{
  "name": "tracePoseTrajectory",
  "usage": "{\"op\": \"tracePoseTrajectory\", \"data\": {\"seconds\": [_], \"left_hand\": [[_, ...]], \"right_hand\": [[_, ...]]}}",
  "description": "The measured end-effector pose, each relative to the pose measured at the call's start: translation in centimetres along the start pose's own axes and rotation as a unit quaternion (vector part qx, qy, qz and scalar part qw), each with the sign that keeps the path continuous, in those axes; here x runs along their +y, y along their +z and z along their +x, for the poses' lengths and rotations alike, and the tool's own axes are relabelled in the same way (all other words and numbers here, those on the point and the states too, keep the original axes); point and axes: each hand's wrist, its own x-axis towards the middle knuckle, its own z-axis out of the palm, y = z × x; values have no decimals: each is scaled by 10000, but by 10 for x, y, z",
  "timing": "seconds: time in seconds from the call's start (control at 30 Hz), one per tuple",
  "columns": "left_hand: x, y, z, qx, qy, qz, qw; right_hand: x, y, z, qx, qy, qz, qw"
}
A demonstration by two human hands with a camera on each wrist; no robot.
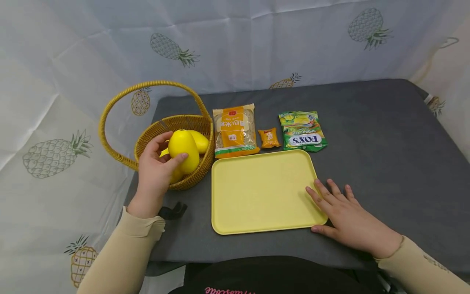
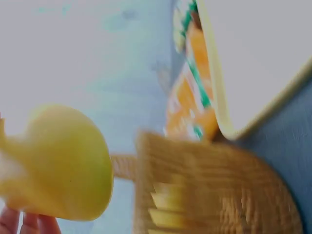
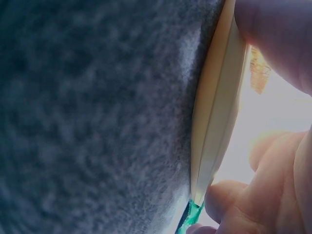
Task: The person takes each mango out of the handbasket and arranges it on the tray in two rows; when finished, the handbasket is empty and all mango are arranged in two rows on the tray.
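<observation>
Head view: a smooth yellow fruit [image 1: 185, 152] is in the person's left hand [image 1: 154, 167], above a woven basket [image 1: 194, 177] at the left of a grey table [image 1: 382, 151]. The fruit's long axis slants from far left to near right. Its place is to the right of the left palm and well apart from the right hand [image 1: 349, 218], so the left is by far the nearer. Between the hands lies a pale yellow tray [image 1: 262, 192], just right of the basket. The left thumb is on the fruit's near side and the fingers curl round its far side – a pinching grip. The right hand is spread, fingers fairly straight, reaching over the tray's right edge, with its thumb by the near right corner. Beyond the tray are a noodle packet [image 1: 235, 132], a small orange packet [image 1: 269, 138] and a green bag [image 1: 302, 131].

Left wrist view, blurred: the fruit bulges large at lower left, fingertips against it. The basket is beside it at lower right, the tray's corner past that.

Right wrist view: the tray's rim, seen edge-on over the grey cloth, runs close beside the right thumb and fingers, which hold nothing – how firmly they press, I cannot tell.
</observation>
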Motion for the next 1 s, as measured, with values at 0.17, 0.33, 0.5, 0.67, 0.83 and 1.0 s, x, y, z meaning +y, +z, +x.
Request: {"op": "tracePoseTrajectory", "data": {"seconds": [0.17, 0.33, 0.5, 0.67, 0.83, 1.0], "left_hand": [[7, 15, -20, 9, 415, -505, 9979], [2, 32, -35, 65, 960, -398, 9946], [-10, 47, -43, -27, 1265, -247, 9917], [-21, 61, -46, -209, 1151, -373, 9924], [-32, 73, -46, -282, 853, -427, 9950], [-39, 85, -47, -304, 680, -343, 9966]], "right_hand": [[0, 0, -1, -11, -9, 29, 10000], [0, 0, -1, -3, -23, 36, 10000], [0, 0, -1, 16, -29, 30, 10000], [0, 0, -2, 16, -25, 49, 10000], [1, 0, -1, -4, -26, 64, 10000], [2, 0, -1, -23, -23, 88, 10000]]}}
